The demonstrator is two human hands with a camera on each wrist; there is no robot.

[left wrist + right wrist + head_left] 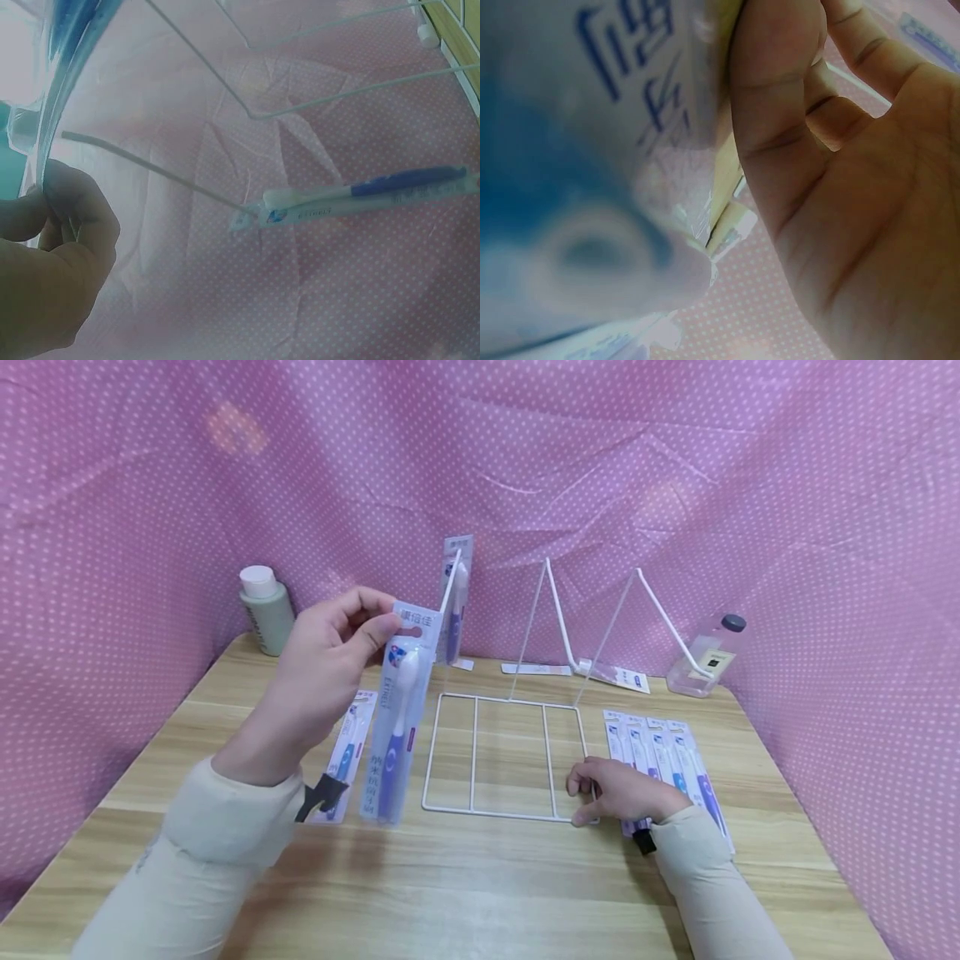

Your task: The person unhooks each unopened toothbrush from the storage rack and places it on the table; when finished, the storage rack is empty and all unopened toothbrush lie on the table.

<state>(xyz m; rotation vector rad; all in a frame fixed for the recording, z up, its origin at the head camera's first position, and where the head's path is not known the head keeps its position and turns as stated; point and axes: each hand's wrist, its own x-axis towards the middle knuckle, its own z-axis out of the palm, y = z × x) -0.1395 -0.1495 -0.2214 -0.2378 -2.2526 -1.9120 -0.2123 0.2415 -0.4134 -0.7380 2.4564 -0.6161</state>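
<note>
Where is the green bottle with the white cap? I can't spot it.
In the head view, the green bottle with the white cap stands at the wooden table's far left corner, against the pink dotted cloth.

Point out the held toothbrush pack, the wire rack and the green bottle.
held toothbrush pack [397, 727], head view, middle of blister.
wire rack [474, 752], head view, base crossbar.
green bottle [267, 618], head view, body.

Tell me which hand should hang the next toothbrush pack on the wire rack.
Probably the left hand: it already pinches a toothbrush pack by its top, raised near the hook where another pack hangs. The right hand rests on the rack's base frame, steadying it.
</note>
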